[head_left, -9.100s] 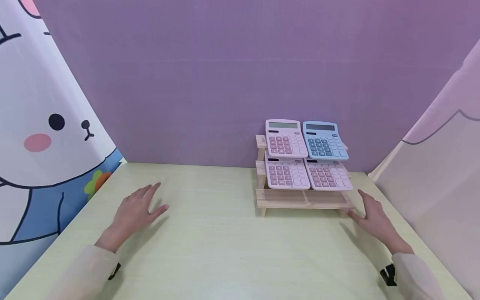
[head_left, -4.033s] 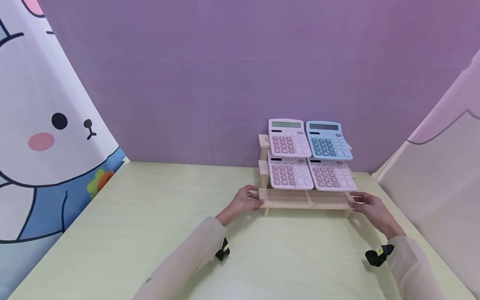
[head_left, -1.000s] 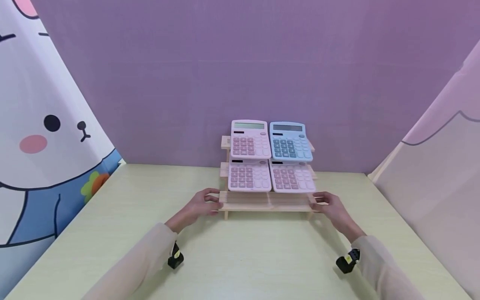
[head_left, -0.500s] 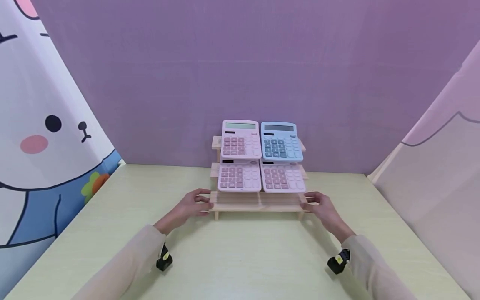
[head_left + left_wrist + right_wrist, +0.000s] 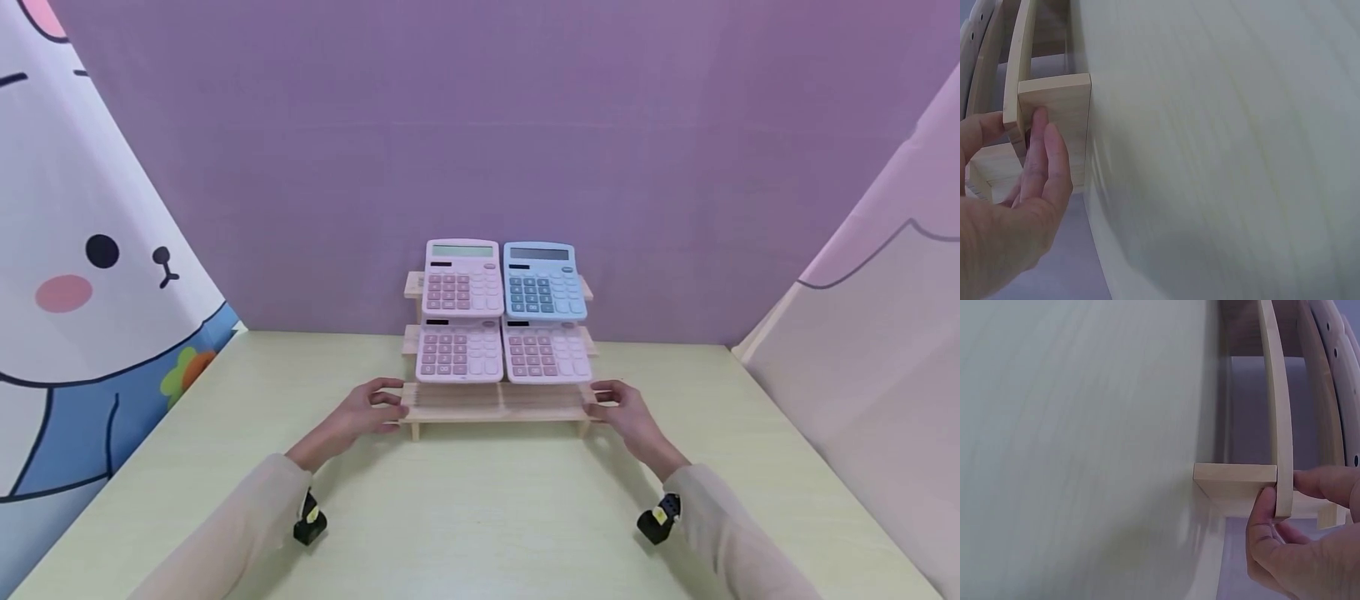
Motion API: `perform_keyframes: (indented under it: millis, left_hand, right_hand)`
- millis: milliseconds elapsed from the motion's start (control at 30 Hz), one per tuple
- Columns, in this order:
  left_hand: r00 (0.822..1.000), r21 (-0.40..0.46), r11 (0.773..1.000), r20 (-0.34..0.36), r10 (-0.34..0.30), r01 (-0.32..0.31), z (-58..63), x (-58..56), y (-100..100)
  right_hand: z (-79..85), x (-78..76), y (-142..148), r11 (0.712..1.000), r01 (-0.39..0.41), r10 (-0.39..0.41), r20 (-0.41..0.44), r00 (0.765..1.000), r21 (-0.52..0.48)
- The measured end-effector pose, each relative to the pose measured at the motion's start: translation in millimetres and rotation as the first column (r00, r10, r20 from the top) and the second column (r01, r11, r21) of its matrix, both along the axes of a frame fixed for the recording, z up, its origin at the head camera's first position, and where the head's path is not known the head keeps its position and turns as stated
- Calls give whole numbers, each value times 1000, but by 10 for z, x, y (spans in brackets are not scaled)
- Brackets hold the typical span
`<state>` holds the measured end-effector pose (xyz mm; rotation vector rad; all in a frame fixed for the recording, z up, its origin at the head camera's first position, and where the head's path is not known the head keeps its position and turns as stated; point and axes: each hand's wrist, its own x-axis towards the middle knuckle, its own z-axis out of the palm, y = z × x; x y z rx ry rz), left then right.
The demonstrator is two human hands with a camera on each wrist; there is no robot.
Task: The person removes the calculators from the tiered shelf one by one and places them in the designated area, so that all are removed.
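Observation:
A three-step wooden rack [image 5: 498, 404] stands on the table, its lowest step bare. My left hand [image 5: 358, 417] pinches the left end of that step; in the left wrist view the thumb [image 5: 985, 130] lies on top and fingers [image 5: 1036, 156] curl underneath by the leg. At the right end my right hand [image 5: 628, 419] grips the same board, fingers [image 5: 1265, 519] below and thumb above. On the top step lean a pink calculator [image 5: 462, 279] and, to its right, a blue calculator [image 5: 543, 282]. Two more pink calculators, left [image 5: 460, 352] and right [image 5: 546, 353], occupy the middle step.
The pale table [image 5: 480, 508] extends in front of the rack and to both sides. A purple backdrop [image 5: 480, 125] rises behind. Printed cloth with a cartoon animal [image 5: 112, 192] hangs at the left, and a pale curtain [image 5: 877, 358] at the right.
Both hands first stood apart, then came to the ends of the rack's lowest step. Held between them, the rack has slid left with its calculators, and still shifted left over the last second.

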<state>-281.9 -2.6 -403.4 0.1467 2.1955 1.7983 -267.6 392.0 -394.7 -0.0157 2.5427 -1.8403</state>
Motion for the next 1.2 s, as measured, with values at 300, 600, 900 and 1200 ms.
perform_keyframes:
  millis: [300,600,900,1200]
  left_hand:
    - [1000,-19,1000,-13,6,-6,30,43,7]
    - [1000,-40,999,-19,-1,0,50,64,10]
    - [1000,-60,998,-25,13,-15,59,51,12]
    - [999,-77,997,-28,26,-28,37,49,42]
  right_hand:
    - [-16,-31,25,1000,1,-1,11,1000,-1]
    - [-20,-35,26,1000,14,-13,23,1000,-11]
    - [-59,-72,35,1000,29,-29,33,999,-11]
    - [-74,-76,46,999,35,-35,42,998,-2]
